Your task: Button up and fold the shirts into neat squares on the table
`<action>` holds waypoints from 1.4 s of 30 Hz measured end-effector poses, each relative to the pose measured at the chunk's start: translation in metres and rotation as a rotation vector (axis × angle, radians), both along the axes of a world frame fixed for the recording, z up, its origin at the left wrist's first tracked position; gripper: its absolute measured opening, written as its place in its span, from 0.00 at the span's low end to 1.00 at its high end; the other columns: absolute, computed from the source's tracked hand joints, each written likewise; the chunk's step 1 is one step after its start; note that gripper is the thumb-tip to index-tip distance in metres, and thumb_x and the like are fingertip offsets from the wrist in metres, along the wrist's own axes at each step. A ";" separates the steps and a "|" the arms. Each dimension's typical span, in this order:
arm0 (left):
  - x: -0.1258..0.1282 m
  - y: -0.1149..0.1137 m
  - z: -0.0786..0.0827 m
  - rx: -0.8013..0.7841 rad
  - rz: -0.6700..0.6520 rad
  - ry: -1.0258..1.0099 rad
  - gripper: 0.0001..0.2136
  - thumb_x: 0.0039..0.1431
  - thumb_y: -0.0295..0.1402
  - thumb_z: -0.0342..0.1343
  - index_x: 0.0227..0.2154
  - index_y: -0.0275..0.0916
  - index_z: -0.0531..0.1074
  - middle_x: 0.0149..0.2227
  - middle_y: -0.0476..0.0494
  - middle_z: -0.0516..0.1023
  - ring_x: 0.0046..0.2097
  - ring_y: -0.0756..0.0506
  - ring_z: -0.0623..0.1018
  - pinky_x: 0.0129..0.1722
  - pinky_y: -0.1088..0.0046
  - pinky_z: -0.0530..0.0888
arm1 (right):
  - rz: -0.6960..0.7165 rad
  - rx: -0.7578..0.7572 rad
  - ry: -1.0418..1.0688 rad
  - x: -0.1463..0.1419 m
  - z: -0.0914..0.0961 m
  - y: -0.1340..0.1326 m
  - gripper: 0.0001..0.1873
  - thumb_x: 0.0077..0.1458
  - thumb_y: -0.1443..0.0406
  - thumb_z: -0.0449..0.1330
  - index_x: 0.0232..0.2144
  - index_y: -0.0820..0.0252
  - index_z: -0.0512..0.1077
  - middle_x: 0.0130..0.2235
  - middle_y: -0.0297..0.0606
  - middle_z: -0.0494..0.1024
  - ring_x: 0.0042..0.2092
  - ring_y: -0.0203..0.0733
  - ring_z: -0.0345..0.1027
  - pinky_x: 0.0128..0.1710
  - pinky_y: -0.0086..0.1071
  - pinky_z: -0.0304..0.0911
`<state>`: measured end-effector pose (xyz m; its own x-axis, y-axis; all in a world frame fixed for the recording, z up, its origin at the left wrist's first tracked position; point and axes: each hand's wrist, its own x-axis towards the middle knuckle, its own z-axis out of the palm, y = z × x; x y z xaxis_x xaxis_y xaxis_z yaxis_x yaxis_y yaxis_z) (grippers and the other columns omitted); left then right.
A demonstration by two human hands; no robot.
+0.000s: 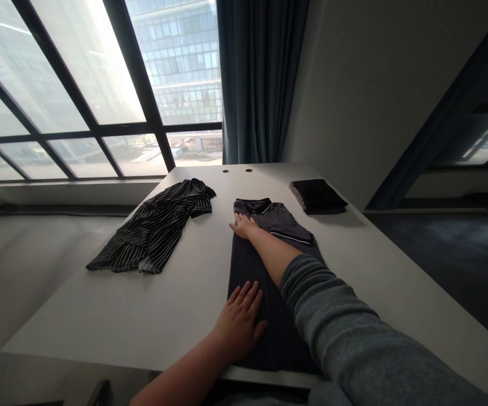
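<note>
A dark grey polo shirt [244,265] lies lengthwise on the white table, its collar toward the far end. Its left side is a straight edge, as if folded in, and a short sleeve with white trim sticks out on the right. My left hand [242,321] rests flat on the lower part of the shirt, fingers spread. Farther up, my right hand [244,225] lies flat near the buttons below the collar, its fingers stretched out. My right forearm in a grey sleeve covers part of the shirt's right side.
On the white table [150,316], a black shirt with white stripes [154,228] lies rumpled at the left. A folded black garment [317,196] sits at the far right. Beyond the table's far edge hang blue curtains [256,84], beside large windows [180,67].
</note>
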<state>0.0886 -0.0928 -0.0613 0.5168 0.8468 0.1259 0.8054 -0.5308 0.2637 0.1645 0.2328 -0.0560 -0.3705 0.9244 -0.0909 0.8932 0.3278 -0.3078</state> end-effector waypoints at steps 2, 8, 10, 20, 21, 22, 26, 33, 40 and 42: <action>0.000 -0.001 -0.001 -0.022 0.001 -0.001 0.33 0.72 0.47 0.49 0.74 0.38 0.55 0.76 0.38 0.51 0.76 0.35 0.54 0.74 0.50 0.56 | -0.034 -0.005 -0.005 0.000 -0.006 0.005 0.44 0.72 0.45 0.43 0.77 0.64 0.40 0.77 0.54 0.43 0.77 0.54 0.37 0.74 0.49 0.34; 0.000 -0.002 0.002 -0.083 -0.002 -0.013 0.34 0.73 0.48 0.48 0.75 0.39 0.50 0.77 0.41 0.44 0.77 0.35 0.51 0.75 0.49 0.54 | -0.102 -0.006 -0.060 -0.005 -0.010 0.034 0.42 0.72 0.45 0.35 0.76 0.65 0.46 0.77 0.52 0.42 0.77 0.54 0.35 0.74 0.52 0.29; 0.001 -0.003 0.003 -0.098 0.004 -0.018 0.34 0.73 0.48 0.47 0.75 0.39 0.50 0.77 0.42 0.43 0.77 0.36 0.50 0.75 0.50 0.54 | -0.099 -0.002 -0.084 -0.004 -0.009 0.047 0.40 0.72 0.47 0.36 0.76 0.62 0.48 0.78 0.49 0.42 0.77 0.53 0.35 0.74 0.53 0.27; 0.002 -0.004 0.008 -0.163 -0.002 -0.024 0.36 0.70 0.41 0.52 0.76 0.39 0.49 0.77 0.42 0.40 0.77 0.34 0.49 0.75 0.47 0.54 | -0.142 0.040 -0.161 0.000 -0.018 0.082 0.41 0.71 0.48 0.38 0.77 0.63 0.43 0.78 0.45 0.37 0.78 0.53 0.31 0.74 0.56 0.22; 0.002 -0.004 0.008 -0.167 -0.002 -0.022 0.36 0.69 0.41 0.52 0.76 0.39 0.49 0.77 0.42 0.41 0.77 0.34 0.49 0.75 0.47 0.55 | -0.146 0.042 -0.163 -0.001 -0.019 0.083 0.41 0.71 0.48 0.38 0.77 0.63 0.43 0.78 0.45 0.36 0.78 0.53 0.31 0.74 0.57 0.22; 0.002 -0.004 0.007 -0.166 0.000 -0.020 0.36 0.69 0.41 0.52 0.76 0.39 0.49 0.77 0.42 0.41 0.77 0.34 0.49 0.74 0.47 0.55 | -0.149 0.043 -0.165 -0.002 -0.018 0.084 0.41 0.71 0.48 0.38 0.77 0.63 0.43 0.78 0.45 0.36 0.78 0.53 0.31 0.74 0.57 0.23; 0.003 -0.005 0.007 -0.142 0.011 -0.016 0.36 0.70 0.45 0.52 0.75 0.40 0.50 0.77 0.42 0.43 0.77 0.33 0.51 0.74 0.46 0.56 | -0.146 0.052 -0.158 -0.003 -0.013 0.081 0.41 0.71 0.47 0.39 0.77 0.63 0.44 0.78 0.45 0.38 0.78 0.54 0.31 0.74 0.57 0.26; -0.002 -0.005 0.007 -0.078 0.018 0.001 0.36 0.71 0.49 0.50 0.76 0.41 0.49 0.77 0.44 0.46 0.77 0.35 0.52 0.74 0.48 0.55 | -0.129 0.290 -0.076 0.050 0.005 0.065 0.39 0.73 0.50 0.39 0.76 0.66 0.47 0.77 0.48 0.46 0.77 0.51 0.36 0.75 0.50 0.30; 0.018 -0.004 0.022 -0.045 0.067 0.034 0.33 0.70 0.47 0.53 0.74 0.45 0.55 0.75 0.39 0.57 0.73 0.31 0.59 0.68 0.45 0.62 | -0.285 0.192 -0.145 0.191 0.036 0.065 0.25 0.69 0.58 0.52 0.55 0.67 0.80 0.57 0.58 0.78 0.60 0.57 0.71 0.61 0.41 0.63; 0.037 -0.004 0.036 -0.013 -0.029 0.017 0.28 0.71 0.46 0.52 0.71 0.48 0.61 0.73 0.41 0.61 0.71 0.33 0.63 0.64 0.47 0.67 | -0.327 0.147 -0.159 0.220 0.039 0.065 0.21 0.66 0.60 0.56 0.50 0.67 0.82 0.53 0.58 0.81 0.55 0.58 0.75 0.57 0.40 0.67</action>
